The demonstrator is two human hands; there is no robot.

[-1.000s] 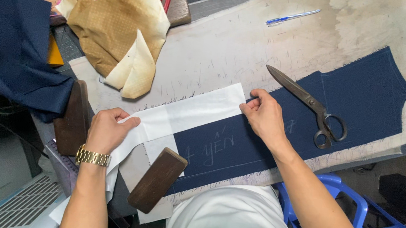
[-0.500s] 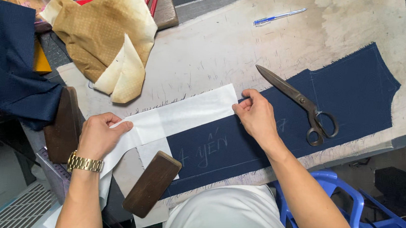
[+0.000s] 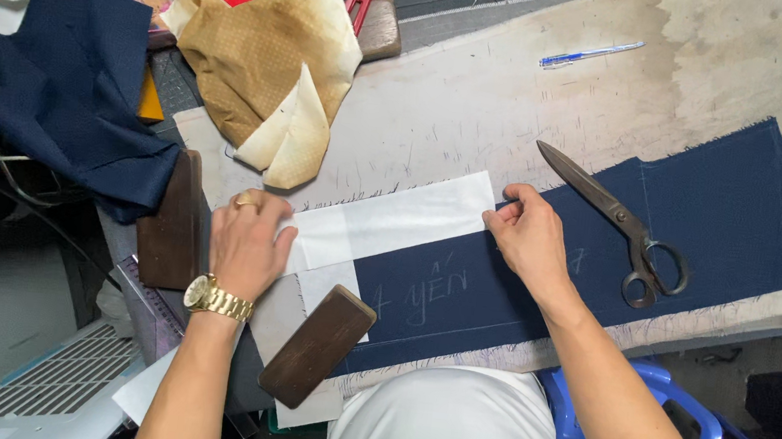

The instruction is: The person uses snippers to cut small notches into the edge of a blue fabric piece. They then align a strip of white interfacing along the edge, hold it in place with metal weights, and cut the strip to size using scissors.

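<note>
A long navy fabric panel (image 3: 700, 223) with chalk marks lies across the worn worktable (image 3: 482, 94). A white strip of interfacing (image 3: 401, 221) rests over its left part. My left hand (image 3: 248, 243), with a gold watch and ring, presses flat on the strip's left end. My right hand (image 3: 530, 234) pinches the strip's right end at the navy cloth's upper edge. Large tailor's scissors (image 3: 618, 224) lie on the navy cloth just right of that hand. A brown wooden block (image 3: 318, 343) sits on the white pieces near my body.
A second brown block (image 3: 173, 221) lies left of my left hand. Tan lining cloth (image 3: 267, 61) and a navy garment heap (image 3: 75, 90) sit at the back left. A blue pen (image 3: 587, 54) lies far on the table. A blue plastic stool (image 3: 670, 423) stands below right.
My left hand has slid further onto the strip's left end and flattened. My right hand stays at the strip's right end. The camera view shifted slightly.
</note>
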